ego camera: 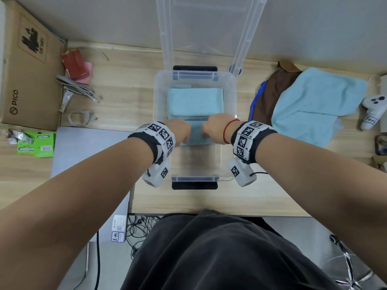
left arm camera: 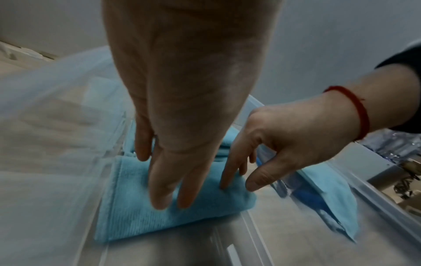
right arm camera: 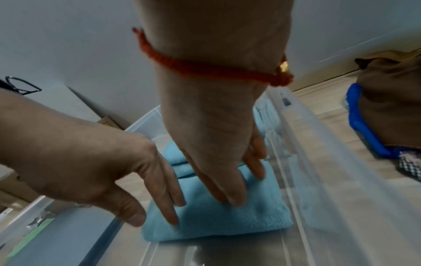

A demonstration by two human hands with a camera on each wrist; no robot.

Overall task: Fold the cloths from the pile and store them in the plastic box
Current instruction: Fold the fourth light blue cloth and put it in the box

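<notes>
A clear plastic box (ego camera: 228,80) stands open in the middle of the desk, its lid (ego camera: 209,26) propped up behind. Inside, a folded light-blue cloth (ego camera: 194,101) lies at the far end. A second folded light-blue cloth (ego camera: 195,135) (left arm camera: 141,216) (right arm camera: 227,221) lies in front of it. My left hand (ego camera: 180,130) (left arm camera: 173,180) and right hand (ego camera: 213,128) (right arm camera: 227,181) both press straight fingers down on this second cloth. The pile (ego camera: 314,101) of cloths, light blue over brown and dark blue, lies right of the box.
A cardboard box (ego camera: 27,70) stands at the far left, with grey cables (ego camera: 77,86), a red packet (ego camera: 73,61) and green packets (ego camera: 37,143) near it. A white controller (ego camera: 372,109) lies at the right edge. A grey mat (ego camera: 88,151) covers the desk's left front.
</notes>
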